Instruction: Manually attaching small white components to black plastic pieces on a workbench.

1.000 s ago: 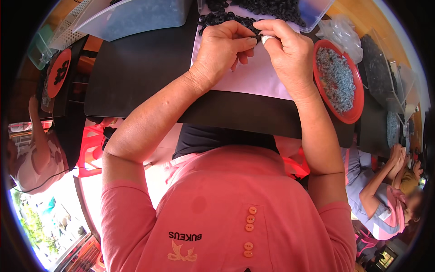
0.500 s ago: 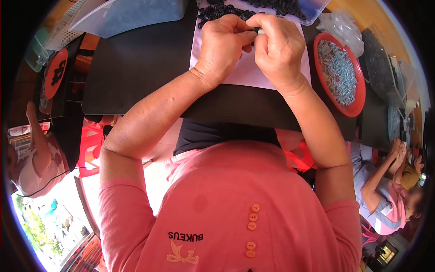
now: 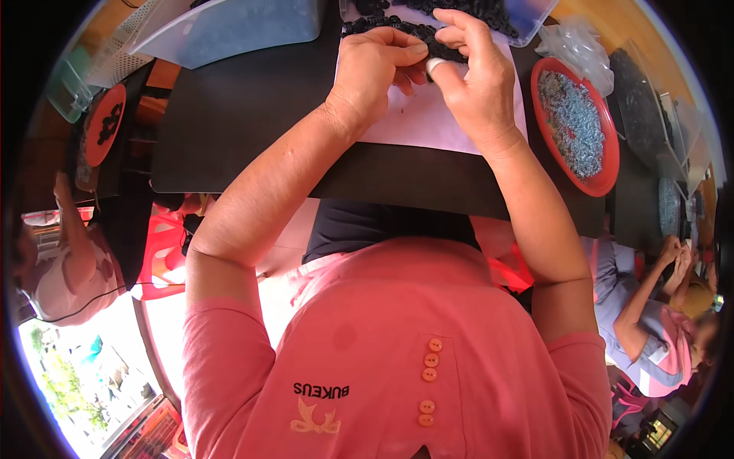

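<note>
Faces a black bench [image 3: 245,115] bearing a translucent bin [image 3: 237,30] of indistinct contents, a clear bin [image 3: 527,30] of black pieces [image 3: 489,11] and a red dish [image 3: 609,164] of pale-blue bits [image 3: 577,126]; has left hand [image 3: 367,73] pinched, cannot tell on what, and right hand [image 3: 480,84] spread, near small black parts [image 3: 420,29] heaped between

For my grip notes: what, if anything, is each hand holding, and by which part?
The left hand pinches thumb to fingers; any piece and its held part cannot be told. The right hand, open, shows no clear hold.
</note>
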{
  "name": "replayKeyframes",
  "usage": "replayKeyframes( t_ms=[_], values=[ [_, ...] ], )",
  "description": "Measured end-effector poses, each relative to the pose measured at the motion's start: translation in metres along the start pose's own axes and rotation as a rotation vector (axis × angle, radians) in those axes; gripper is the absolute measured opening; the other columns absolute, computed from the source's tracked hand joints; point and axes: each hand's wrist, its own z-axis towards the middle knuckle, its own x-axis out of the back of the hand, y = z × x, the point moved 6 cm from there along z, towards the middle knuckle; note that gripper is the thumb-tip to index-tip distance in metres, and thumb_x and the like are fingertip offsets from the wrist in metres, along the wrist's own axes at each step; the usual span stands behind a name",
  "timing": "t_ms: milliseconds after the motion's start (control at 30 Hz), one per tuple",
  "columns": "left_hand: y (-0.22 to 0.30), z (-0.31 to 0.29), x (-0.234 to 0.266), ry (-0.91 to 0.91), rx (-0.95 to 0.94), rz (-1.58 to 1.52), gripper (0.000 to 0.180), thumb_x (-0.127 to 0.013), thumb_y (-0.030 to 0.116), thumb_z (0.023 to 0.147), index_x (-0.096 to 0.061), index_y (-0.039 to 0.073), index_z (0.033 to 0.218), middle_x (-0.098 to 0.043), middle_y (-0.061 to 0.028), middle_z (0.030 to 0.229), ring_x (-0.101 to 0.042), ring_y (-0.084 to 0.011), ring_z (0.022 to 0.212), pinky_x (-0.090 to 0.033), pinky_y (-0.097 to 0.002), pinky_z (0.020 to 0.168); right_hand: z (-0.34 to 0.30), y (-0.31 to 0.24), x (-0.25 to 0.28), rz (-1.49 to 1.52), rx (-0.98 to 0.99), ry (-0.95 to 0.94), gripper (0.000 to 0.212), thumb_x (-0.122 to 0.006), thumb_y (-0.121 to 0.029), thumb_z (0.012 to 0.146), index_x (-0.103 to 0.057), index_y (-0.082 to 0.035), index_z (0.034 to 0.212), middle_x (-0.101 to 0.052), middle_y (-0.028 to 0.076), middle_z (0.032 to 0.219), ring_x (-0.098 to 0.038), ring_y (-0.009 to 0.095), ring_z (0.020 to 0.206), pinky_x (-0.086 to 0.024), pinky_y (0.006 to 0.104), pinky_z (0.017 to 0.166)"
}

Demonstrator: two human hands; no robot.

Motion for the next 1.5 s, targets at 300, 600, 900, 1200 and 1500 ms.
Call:
replayKeyframes(
  t_ms=[300,600,900,1200,1500],
  values=[
    [-0.003,0.002,-0.005,-0.038,0.049,-0.102,0.014,-0.069,0.006,0.086,-0.068,-0.007,0.089,-0.068,-0.0126,0.075,-0.066,-0.0200,0.065,-0.050,-0.0299,0.057,-0.002,0.003,0.002,-0.427,0.226,0.044,0.031,-0.076,-0.012,0.062,-0.063,-0.010,0.091,-0.062,0.005,0.088,-0.061,0.026,0.084,-0.045,0.0391,0.075],
    [0.004,-0.004,-0.004,-0.070,0.001,0.040,0.013,-0.065,0.007,0.090,-0.066,-0.005,0.087,-0.066,-0.0125,0.074,-0.064,-0.0208,0.062,-0.048,-0.0284,0.053,0.001,-0.012,0.003,-0.331,0.333,0.036,0.023,-0.070,-0.006,0.061,-0.059,-0.006,0.081,-0.058,0.007,0.080,-0.058,0.027,0.077,-0.046,0.0387,0.070],
    [0.016,-0.010,-0.007,-0.054,-0.079,-0.021,0.011,-0.068,0.004,0.085,-0.065,-0.005,0.079,-0.066,-0.0115,0.069,-0.062,-0.0171,0.054,-0.046,-0.0264,0.046,-0.002,-0.017,0.005,-0.223,0.313,0.009,0.020,-0.070,-0.005,0.066,-0.060,-0.005,0.084,-0.060,0.009,0.079,-0.060,0.030,0.074,-0.048,0.0389,0.066],
    [0.197,0.014,0.054,0.372,-0.638,0.490,0.015,-0.070,0.007,0.079,-0.071,-0.004,0.089,-0.066,-0.0080,0.071,-0.058,-0.0118,0.057,-0.045,-0.0240,0.052,0.026,0.016,0.053,0.272,-0.154,0.267,0.013,-0.066,-0.002,0.083,-0.066,0.001,0.096,-0.066,0.004,0.082,-0.060,0.011,0.073,-0.048,0.0233,0.068],
    [0.087,0.010,-0.018,0.018,-0.777,0.977,0.007,-0.069,0.001,0.072,-0.068,0.002,0.079,-0.060,-0.0110,0.076,-0.062,-0.0240,0.069,-0.048,-0.0343,0.061,0.025,0.038,0.092,0.532,-0.473,0.281,0.014,-0.066,0.002,0.080,-0.067,0.000,0.094,-0.066,0.003,0.080,-0.061,0.011,0.072,-0.047,0.0233,0.067]
  ],
)
